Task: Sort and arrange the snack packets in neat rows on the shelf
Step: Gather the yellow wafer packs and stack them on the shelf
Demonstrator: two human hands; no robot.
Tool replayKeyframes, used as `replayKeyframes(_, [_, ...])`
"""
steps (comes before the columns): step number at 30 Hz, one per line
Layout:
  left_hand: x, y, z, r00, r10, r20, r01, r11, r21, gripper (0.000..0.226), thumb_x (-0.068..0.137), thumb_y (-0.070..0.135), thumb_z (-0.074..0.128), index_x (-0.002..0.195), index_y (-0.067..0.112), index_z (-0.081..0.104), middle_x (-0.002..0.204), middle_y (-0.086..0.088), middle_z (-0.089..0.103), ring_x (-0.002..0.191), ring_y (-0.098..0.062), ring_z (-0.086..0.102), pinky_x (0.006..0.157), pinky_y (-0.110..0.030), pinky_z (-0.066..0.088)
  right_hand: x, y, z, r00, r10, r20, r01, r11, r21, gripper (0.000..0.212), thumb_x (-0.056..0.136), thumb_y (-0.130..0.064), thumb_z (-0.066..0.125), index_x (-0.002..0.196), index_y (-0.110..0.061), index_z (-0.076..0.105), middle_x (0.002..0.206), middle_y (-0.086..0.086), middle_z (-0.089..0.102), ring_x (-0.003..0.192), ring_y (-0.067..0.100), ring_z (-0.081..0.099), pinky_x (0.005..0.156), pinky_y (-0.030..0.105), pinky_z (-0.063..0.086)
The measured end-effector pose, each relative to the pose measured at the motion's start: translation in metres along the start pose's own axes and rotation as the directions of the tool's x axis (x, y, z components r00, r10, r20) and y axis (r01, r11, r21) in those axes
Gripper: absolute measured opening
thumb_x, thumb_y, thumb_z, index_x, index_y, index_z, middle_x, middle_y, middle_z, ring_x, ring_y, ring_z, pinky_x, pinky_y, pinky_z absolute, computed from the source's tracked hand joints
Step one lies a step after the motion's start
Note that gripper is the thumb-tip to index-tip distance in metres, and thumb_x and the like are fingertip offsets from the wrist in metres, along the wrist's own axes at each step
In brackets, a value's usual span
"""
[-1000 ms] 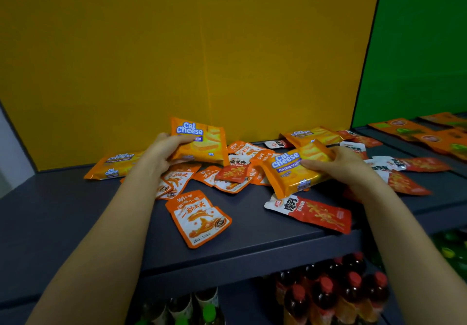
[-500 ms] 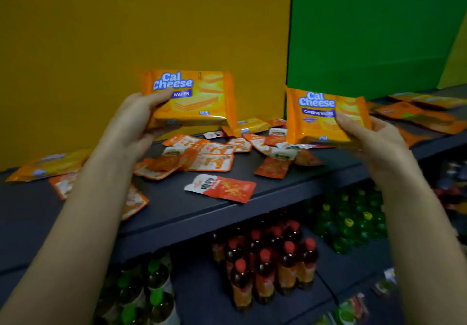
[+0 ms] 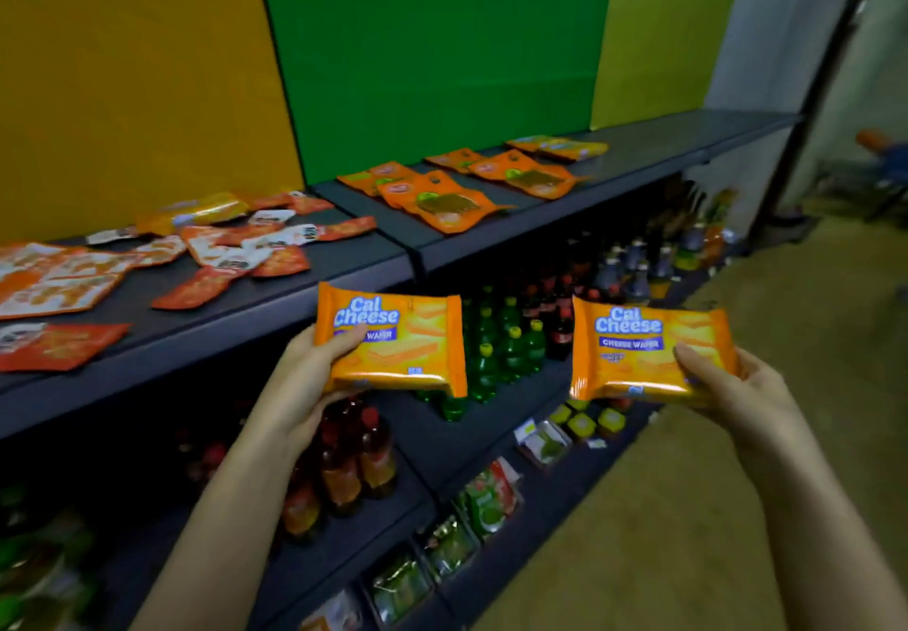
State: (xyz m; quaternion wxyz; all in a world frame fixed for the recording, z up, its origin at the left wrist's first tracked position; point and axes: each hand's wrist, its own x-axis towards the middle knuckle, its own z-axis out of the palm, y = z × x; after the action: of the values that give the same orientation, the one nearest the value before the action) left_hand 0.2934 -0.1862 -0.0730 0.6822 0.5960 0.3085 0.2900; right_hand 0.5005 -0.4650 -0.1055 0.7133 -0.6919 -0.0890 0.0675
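Both wafer packs have come off the shelf since a moment ago and now sit out in front of it, lower and further right, with the view swung along toward the green panel. The left hand [image 3: 314,375] has its thumb across the front of one Cal Cheese pack [image 3: 393,340] and its fingers curled under the left end — clamped on it. The right hand [image 3: 722,380] does the same at the right end of the second Cal Cheese pack [image 3: 638,350], thumb on top, fingers beneath. Both packs are held flat and face-up in the air, level with the shelf edge [image 3: 275,306], not touching it.

These look light and fairly stiff for a foil wrapper; the wafers inside give the pack its block shape, so an end grip holds it level without sagging. The film is glossy and probably slick, and wafers crack if squeezed, so I'd say a broad, gentle pinch across the flat faces suits better than a hard grip on the crimped seam.

On the shelf the small red and orange sachets [image 3: 231,257] lie scattered and overlapping, with a third yellow wafer pack [image 3: 196,213] behind them by the wall. Larger orange pouches [image 3: 442,203] lie further right — and beyond those the shelf looks bare, a likely spot for a row.
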Motion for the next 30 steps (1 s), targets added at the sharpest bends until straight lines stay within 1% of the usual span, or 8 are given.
replayKeyframes(2, [-0.003, -0.030, 0.028, 0.998, -0.058, 0.005, 0.058, 0.998, 0.004, 0.017, 0.089, 0.016, 0.055, 0.105, 0.014, 0.060, 0.083, -0.004, 0.066, 0.064, -0.013, 0.063, 0.065, -0.031, 0.052, 0.001, 0.019, -0.032, 0.998, 0.051, -0.029, -0.051, 0.998, -0.024, 0.028, 0.086, -0.012, 0.061, 0.112, -0.002, 0.058, 0.078, 0.005, 0.061, 0.044, -0.006, 0.058, 0.043, 0.009, 0.047])
replayKeyframes(4, [-0.006, -0.054, 0.058, 0.993, -0.116, 0.025, 0.115, 0.993, 0.015, 0.013, 0.089, 0.016, 0.055, 0.101, 0.015, 0.059, 0.082, -0.003, 0.066, 0.064, -0.013, 0.063, 0.063, -0.031, 0.052, 0.002, 0.034, -0.057, 0.993, 0.105, -0.057, -0.106, 0.994, -0.028, 0.029, 0.086, -0.011, 0.060, 0.113, 0.000, 0.057, 0.076, 0.005, 0.060, 0.043, -0.005, 0.058, 0.042, 0.010, 0.047])
replayKeyframes(8, [-0.005, -0.080, 0.116, 0.978, -0.190, 0.085, 0.188, 0.982, 0.032, 0.004, 0.089, 0.017, 0.057, 0.088, 0.018, 0.061, 0.080, -0.004, 0.068, 0.072, -0.018, 0.062, 0.068, -0.033, 0.052, 0.016, 0.044, -0.094, 0.981, 0.170, -0.091, -0.170, 0.985, 0.009, 0.032, 0.085, -0.014, 0.062, 0.114, 0.000, 0.059, 0.082, 0.008, 0.064, 0.047, -0.002, 0.060, 0.044, 0.011, 0.048])
replayKeyframes(12, [0.014, -0.081, 0.169, 0.971, -0.188, 0.147, 0.183, 0.982, 0.050, 0.006, 0.089, 0.017, 0.057, 0.085, 0.017, 0.061, 0.078, -0.003, 0.068, 0.071, -0.019, 0.061, 0.070, -0.033, 0.050, 0.045, 0.044, -0.119, 0.973, 0.197, -0.118, -0.188, 0.979, 0.081, 0.030, 0.085, -0.015, 0.061, 0.113, -0.004, 0.058, 0.082, 0.006, 0.064, 0.048, -0.001, 0.062, 0.047, 0.012, 0.051])
replayKeyframes(19, [0.072, -0.100, 0.255, 0.954, -0.199, 0.223, 0.192, 0.980, 0.055, 0.012, 0.088, 0.020, 0.058, 0.099, 0.015, 0.062, 0.088, -0.005, 0.069, 0.078, -0.019, 0.064, 0.068, -0.032, 0.052, 0.118, 0.063, -0.152, 0.958, 0.217, -0.186, -0.212, 0.976, 0.047, 0.031, 0.084, -0.014, 0.063, 0.112, -0.001, 0.059, 0.083, 0.009, 0.066, 0.049, 0.001, 0.063, 0.045, 0.014, 0.050])
replayKeyframes(23, [0.106, -0.106, 0.315, 0.933, -0.239, 0.268, 0.229, 0.971, 0.069, 0.019, 0.088, 0.019, 0.058, 0.105, 0.012, 0.061, 0.085, -0.004, 0.069, 0.069, -0.015, 0.064, 0.059, -0.026, 0.050, 0.180, 0.058, -0.164, 0.952, 0.238, -0.191, -0.235, 0.971, 0.042, 0.034, 0.083, -0.016, 0.064, 0.113, -0.001, 0.058, 0.084, 0.009, 0.067, 0.061, 0.013, 0.064, 0.053, 0.022, 0.051])
replayKeyframes(28, [0.152, -0.092, 0.377, 0.941, -0.175, 0.289, 0.166, 0.985, 0.055, 0.014, 0.088, 0.022, 0.058, 0.102, 0.018, 0.061, 0.091, -0.002, 0.071, 0.075, -0.013, 0.067, 0.053, -0.018, 0.051, 0.256, 0.045, -0.172, 0.968, 0.186, -0.166, -0.179, 0.982, 0.061, 0.036, 0.083, -0.019, 0.064, 0.115, -0.003, 0.058, 0.091, 0.011, 0.068, 0.066, 0.015, 0.064, 0.059, 0.027, 0.049])
replayKeyframes(30, [0.167, -0.089, 0.398, 0.942, -0.171, 0.288, 0.162, 0.985, 0.054, 0.013, 0.089, 0.022, 0.057, 0.101, 0.020, 0.060, 0.092, -0.002, 0.071, 0.077, -0.012, 0.067, 0.051, -0.016, 0.051, 0.281, 0.045, -0.176, 0.972, 0.182, -0.151, -0.173, 0.982, 0.070, 0.034, 0.083, -0.019, 0.064, 0.113, -0.004, 0.059, 0.093, 0.012, 0.069, 0.063, 0.012, 0.065, 0.060, 0.026, 0.050])
